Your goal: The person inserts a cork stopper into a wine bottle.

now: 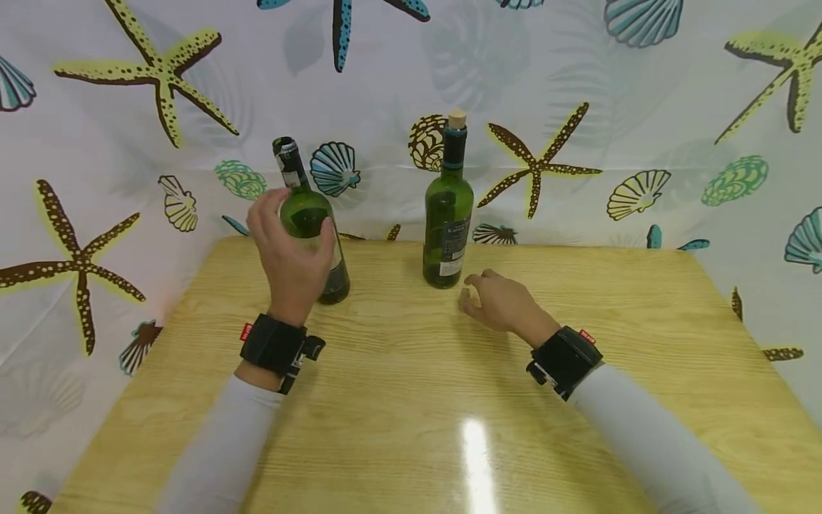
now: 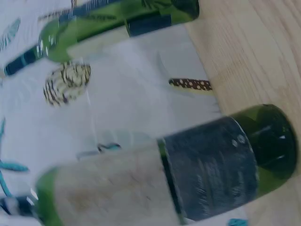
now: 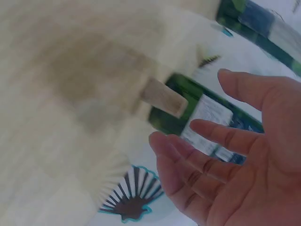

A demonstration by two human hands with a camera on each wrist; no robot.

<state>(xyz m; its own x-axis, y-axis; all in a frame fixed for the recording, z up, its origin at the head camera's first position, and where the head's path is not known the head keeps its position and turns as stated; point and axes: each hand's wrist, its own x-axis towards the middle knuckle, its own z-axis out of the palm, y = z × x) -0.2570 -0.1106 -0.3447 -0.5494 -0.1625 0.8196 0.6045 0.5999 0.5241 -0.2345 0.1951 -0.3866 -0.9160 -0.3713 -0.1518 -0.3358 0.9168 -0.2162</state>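
A green wine bottle [image 1: 311, 214] stands at the left, its mouth showing no cork. My left hand [image 1: 292, 250] is raised in front of this bottle, thumb and fingers spread apart with a gap between them. In the left wrist view the bottle's dark label [image 2: 211, 169] fills the foreground; the hand is out of that view. A second green bottle [image 1: 448, 228] stands upright near the middle, with a cork [image 1: 457, 119] in its neck. My right hand [image 1: 507, 303] is low beside its base, fingers loosely bent. A loose cork [image 3: 164, 98] appears just beyond those fingertips, overlapping the bottle's base.
Both bottles stand toward the back of a wooden table [image 1: 385, 400]. Behind it hangs a white cloth [image 1: 385, 93] printed with starfish and shells. A black band with a small camera sits on each wrist.
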